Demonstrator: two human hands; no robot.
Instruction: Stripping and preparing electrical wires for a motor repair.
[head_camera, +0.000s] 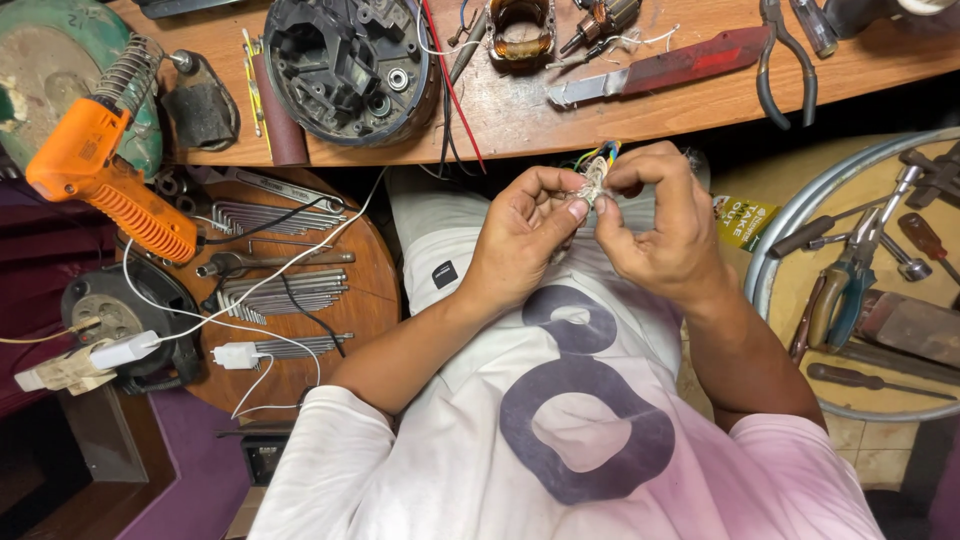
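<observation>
Both my hands are raised in front of my chest, just below the edge of the wooden workbench (520, 125). Between them is a small bundle of coloured wires (596, 172) wrapped in pale thread. My left hand (520, 235) pinches the bundle from the left with thumb and fingertips. My right hand (665, 225) pinches it from the right, fingers curled over the top. Blue, yellow and green wire ends stick out above the fingers.
On the bench lie a black round motor housing (345, 65), a red-handled knife (660, 70), pliers (785, 60) and a copper coil (520, 30). An orange soldering gun (105, 175) and hex keys (285, 290) are at the left. A round tray (800, 215) of hand tools is at the right.
</observation>
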